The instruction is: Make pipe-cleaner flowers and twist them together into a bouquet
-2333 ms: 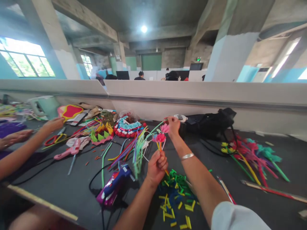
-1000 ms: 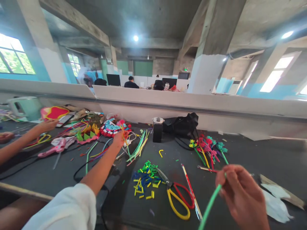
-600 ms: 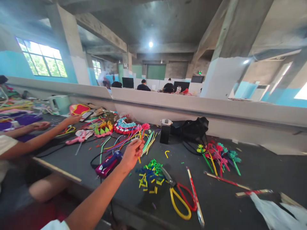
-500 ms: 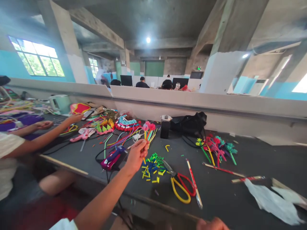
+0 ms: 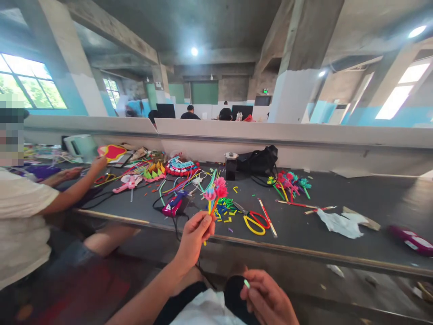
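Left hand [image 5: 196, 234] pinched round the stems of two flowers [image 5: 220, 187], one pink and one blue-pink, blooms upward, held at the front edge of the surface [image 5: 358, 189]. Right hand [image 5: 265, 298] lower, over the lap, well apart from the left; thumb and fingers pinch a small pale green piece [image 5: 246, 284], rest of it hidden by the fingers. Risks, as judged: the piece offers little to hold, so a loosened pinch could drop it to the lap or floor. Thin stems might twist or slide if the left grip slackens; squeezing the blooms could flatten petals. Dark cord [image 5: 176, 225] hangs over the edge near the left forearm; a snag could drag things with it. Scissors [image 5: 254, 224], handles toward the edge, could be knocked by a sweeping arm, scattering the clippings [image 5: 225, 208].
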A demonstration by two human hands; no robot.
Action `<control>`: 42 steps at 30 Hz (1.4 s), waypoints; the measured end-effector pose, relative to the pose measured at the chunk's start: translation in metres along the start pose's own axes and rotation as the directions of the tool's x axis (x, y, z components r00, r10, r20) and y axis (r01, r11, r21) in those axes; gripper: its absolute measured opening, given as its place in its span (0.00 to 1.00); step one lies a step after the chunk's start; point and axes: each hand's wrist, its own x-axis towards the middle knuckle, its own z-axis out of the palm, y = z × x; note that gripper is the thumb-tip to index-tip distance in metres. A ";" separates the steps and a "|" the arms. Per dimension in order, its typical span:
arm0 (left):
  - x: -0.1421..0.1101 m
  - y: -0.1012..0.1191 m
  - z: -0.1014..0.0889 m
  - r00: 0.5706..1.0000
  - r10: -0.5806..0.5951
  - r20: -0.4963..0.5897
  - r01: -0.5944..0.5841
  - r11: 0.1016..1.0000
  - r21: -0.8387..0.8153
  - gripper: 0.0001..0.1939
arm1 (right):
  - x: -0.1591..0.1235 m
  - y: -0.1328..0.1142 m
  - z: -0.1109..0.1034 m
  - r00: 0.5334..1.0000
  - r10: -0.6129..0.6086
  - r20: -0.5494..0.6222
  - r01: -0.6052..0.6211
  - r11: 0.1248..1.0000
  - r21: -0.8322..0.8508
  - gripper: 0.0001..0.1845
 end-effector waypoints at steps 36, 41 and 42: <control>-0.086 -0.028 0.009 0.989 -0.144 -0.041 0.146 0.989 0.031 0.16 | -0.001 -0.059 0.038 0.652 -0.751 0.102 0.585 0.414 -0.697 0.08; -0.088 -0.028 0.015 0.988 -0.146 -0.049 0.148 0.988 0.034 0.16 | 0.007 -0.055 0.037 0.627 -0.772 0.105 0.550 0.344 -0.761 0.08; -0.088 -0.027 0.015 0.989 -0.138 -0.048 0.140 0.989 0.045 0.16 | 0.008 -0.054 0.037 0.627 -0.771 0.113 0.551 0.335 -0.764 0.08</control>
